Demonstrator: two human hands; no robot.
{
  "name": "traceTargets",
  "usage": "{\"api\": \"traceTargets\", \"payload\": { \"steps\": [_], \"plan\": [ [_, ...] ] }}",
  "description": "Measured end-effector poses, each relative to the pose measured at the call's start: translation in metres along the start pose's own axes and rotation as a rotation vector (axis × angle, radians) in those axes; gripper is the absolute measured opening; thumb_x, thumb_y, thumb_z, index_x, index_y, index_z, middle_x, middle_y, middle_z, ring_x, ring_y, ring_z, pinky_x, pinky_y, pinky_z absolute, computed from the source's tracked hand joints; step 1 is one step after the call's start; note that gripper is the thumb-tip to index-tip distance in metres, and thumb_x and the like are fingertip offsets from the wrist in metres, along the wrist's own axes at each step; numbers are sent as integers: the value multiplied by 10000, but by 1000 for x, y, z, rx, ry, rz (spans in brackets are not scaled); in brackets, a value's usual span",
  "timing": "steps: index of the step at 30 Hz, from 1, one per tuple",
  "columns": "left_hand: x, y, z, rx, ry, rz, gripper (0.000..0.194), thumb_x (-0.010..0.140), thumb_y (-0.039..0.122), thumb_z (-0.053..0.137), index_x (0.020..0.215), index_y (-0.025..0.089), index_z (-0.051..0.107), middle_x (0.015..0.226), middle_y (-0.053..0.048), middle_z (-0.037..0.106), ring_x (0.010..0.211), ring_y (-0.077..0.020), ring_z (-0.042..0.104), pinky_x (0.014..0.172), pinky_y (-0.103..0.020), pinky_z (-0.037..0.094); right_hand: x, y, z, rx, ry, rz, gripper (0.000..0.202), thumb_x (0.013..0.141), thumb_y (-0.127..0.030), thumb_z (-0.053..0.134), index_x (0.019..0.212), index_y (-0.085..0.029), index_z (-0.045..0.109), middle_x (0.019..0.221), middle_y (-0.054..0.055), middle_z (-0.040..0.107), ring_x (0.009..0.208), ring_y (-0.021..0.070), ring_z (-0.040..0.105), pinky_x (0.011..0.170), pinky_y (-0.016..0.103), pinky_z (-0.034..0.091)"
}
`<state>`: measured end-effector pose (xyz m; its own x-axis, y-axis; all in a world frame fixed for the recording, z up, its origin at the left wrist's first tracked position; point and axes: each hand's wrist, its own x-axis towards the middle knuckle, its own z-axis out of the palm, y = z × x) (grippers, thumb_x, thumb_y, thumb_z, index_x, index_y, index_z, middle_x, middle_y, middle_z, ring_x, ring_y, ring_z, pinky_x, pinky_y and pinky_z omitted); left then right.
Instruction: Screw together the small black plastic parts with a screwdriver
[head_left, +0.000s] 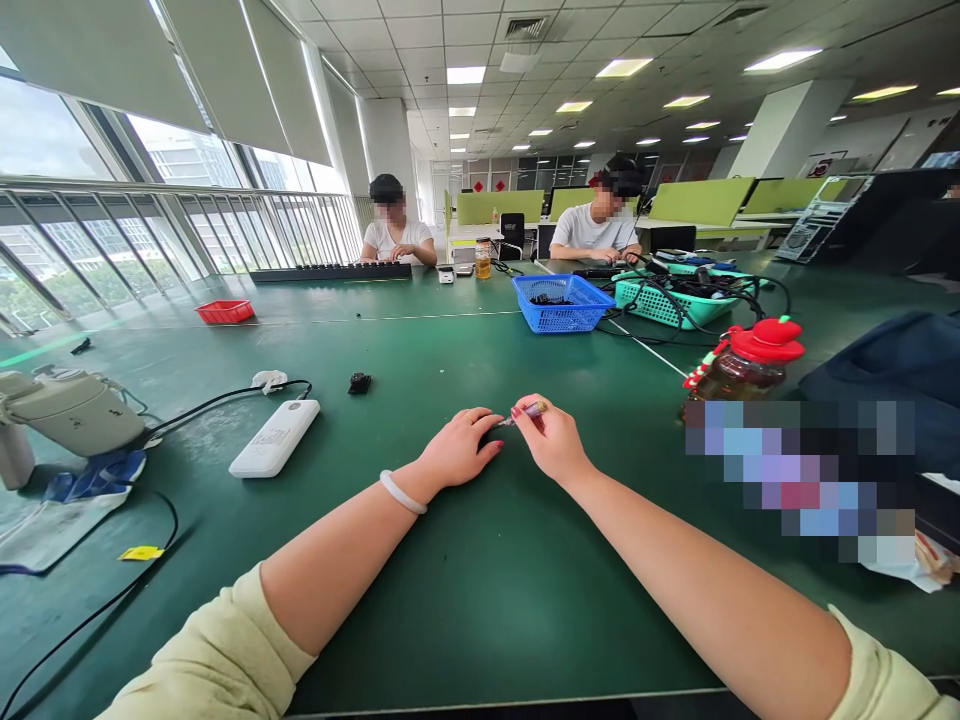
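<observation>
My left hand [465,447] rests palm down on the green table [495,620], fingers stretched out and thumb apart, a pale bangle [403,493] on its wrist. My right hand [553,445] is closed in a pinch around a slim pen-like tool [535,409] with a pinkish barrel and a gold-coloured end. The tool's thin, pale tip points left and meets or nearly touches the fingertips of my left hand; contact is too small to make out. Both hands are close together over the middle of the table.
Left are a white power bank [275,440] with a cable and a small black object [360,383]. Ahead stand a red tray [226,312], a blue basket [562,318] and a green basket [660,303] of cables. Right is a red-lidded jar [750,370]. Two people sit opposite.
</observation>
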<state>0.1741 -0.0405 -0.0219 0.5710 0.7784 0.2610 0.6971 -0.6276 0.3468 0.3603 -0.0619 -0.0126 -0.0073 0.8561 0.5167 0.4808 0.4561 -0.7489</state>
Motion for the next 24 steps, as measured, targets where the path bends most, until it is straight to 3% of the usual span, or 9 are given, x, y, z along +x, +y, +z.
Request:
{"api": "traceTargets", "payload": {
  "steps": [8, 11, 15, 20, 24],
  "plan": [
    [-4, 5, -3, 45, 58, -53, 331, 860, 200, 496, 1126, 202, 692, 1257, -105, 592, 1168, -264, 546, 1082, -449, 436, -4, -3, -7, 29, 62, -26, 327, 900, -522, 486, 777, -230, 569, 658, 4, 609, 537, 146, 503, 590, 276, 427],
    [-11, -4, -8, 57, 64, -94, 322, 821, 178, 506, 1069, 202, 710, 1251, -106, 589, 1164, -268, 549, 1084, -448, 433, -4, -2, -9, 40, 83, -13, 349, 893, -550, 486, 767, -235, 565, 650, 3, 592, 537, 149, 493, 578, 276, 414],
    [-28, -40, -25, 121, 110, -187, 361, 803, 184, 490, 1091, 196, 707, 1288, -107, 576, 1199, -270, 536, 1118, -438, 391, -6, -2, -10, 61, 83, -8, 334, 886, -538, 496, 759, -237, 559, 641, 1, 580, 530, 148, 477, 569, 275, 401],
    [-51, -98, -56, 289, 133, -436, 415, 811, 181, 440, 1145, 185, 686, 1307, -99, 574, 1213, -262, 528, 1121, -399, 376, -7, -1, -9, 45, 54, -9, 311, 893, -512, 500, 758, -238, 559, 616, -11, 563, 528, 146, 467, 565, 269, 387],
    [-60, -127, -72, 390, 150, -567, 452, 813, 170, 423, 1199, 175, 659, 1340, -108, 559, 1226, -275, 513, 1099, -390, 382, -7, 0, -8, 36, 40, -20, 292, 898, -486, 492, 761, -236, 555, 602, -17, 544, 513, 141, 450, 549, 269, 367]
  ]
}}
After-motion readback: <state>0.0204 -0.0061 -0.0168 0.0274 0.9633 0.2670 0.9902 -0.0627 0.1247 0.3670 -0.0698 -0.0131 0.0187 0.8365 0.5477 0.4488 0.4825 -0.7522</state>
